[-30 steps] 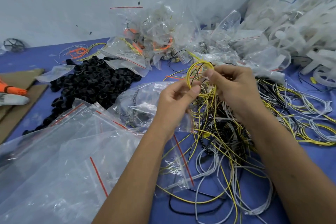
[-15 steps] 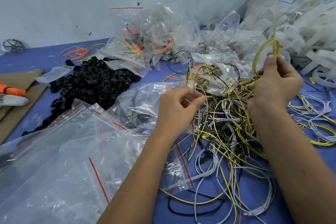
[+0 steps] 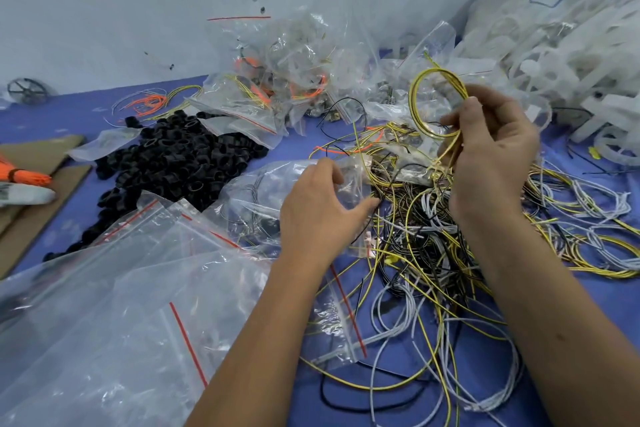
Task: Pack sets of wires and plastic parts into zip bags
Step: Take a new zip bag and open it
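Yellow-green coiled wire (image 3: pixel 437 101) is pinched by the right hand (image 3: pixel 491 156) above the tangled wire pile (image 3: pixel 433 239). Left of the pile, the left hand (image 3: pixel 318 211) is half-curled on a clear zip bag (image 3: pixel 349 177). Behind the pile, filled bags (image 3: pixel 277 80) are heaped; much loose wire, black plastic rings (image 3: pixel 173 159) and empty bags (image 3: pixel 121 305) are left.

Brown cardboard sheets (image 3: pixel 41 180) lie at the left edge of the blue worktop (image 3: pixel 79 111). A dark spoked wheel (image 3: pixel 28 91) sits against the white wall (image 3: pixel 104 10).
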### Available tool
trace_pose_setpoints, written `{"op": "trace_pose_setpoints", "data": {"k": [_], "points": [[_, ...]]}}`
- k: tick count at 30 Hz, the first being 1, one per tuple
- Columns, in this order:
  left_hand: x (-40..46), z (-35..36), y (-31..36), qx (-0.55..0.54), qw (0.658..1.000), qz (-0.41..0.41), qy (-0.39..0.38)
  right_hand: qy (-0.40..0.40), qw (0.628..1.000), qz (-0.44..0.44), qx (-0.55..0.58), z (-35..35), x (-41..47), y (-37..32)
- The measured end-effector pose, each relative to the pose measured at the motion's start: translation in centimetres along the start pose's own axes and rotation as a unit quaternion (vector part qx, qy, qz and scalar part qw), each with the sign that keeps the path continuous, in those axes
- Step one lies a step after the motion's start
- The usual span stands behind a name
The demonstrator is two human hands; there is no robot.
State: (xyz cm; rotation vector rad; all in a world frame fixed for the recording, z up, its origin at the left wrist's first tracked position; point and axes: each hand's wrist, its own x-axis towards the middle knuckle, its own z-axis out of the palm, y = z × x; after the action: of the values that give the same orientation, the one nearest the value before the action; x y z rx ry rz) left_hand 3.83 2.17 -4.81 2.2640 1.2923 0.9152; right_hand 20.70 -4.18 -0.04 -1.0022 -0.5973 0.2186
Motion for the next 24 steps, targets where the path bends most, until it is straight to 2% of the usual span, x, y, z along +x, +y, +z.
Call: {"op": "trace_pose_setpoints", "data": {"k": [7,10,15,18,21,24], "points": [[-0.1,0.3,0.2,0.028,0.999,-0.017,-0.001,-0.174,0.984,0.034,0.030,1.8,-2.6,0.4],[-0.1,0.8,0.4,0.022,0.998,-0.041,0.031,-0.196,0.979,0.061,-0.011,2.1,-3.6,1.0],[0.3,0.4,-0.2,-0.106,0.989,-0.087,0.060,-0.159,0.977,0.047,-0.133,1.7,-3.4,1.7],[1.0,0.1,-0.5,-0.244,0.952,-0.160,0.090,-0.128,0.955,-0.026,-0.265,1.0,-2.6,1.8],[1.4,-0.2,-0.6,-0.333,0.914,-0.183,0.140,-0.171,0.926,-0.077,-0.327,0.8,-2.4,1.6],[1.3,-0.7,-0.4,-0.345,0.911,-0.143,0.176,-0.245,0.885,-0.123,-0.376,0.7,-2.4,1.7]]}}
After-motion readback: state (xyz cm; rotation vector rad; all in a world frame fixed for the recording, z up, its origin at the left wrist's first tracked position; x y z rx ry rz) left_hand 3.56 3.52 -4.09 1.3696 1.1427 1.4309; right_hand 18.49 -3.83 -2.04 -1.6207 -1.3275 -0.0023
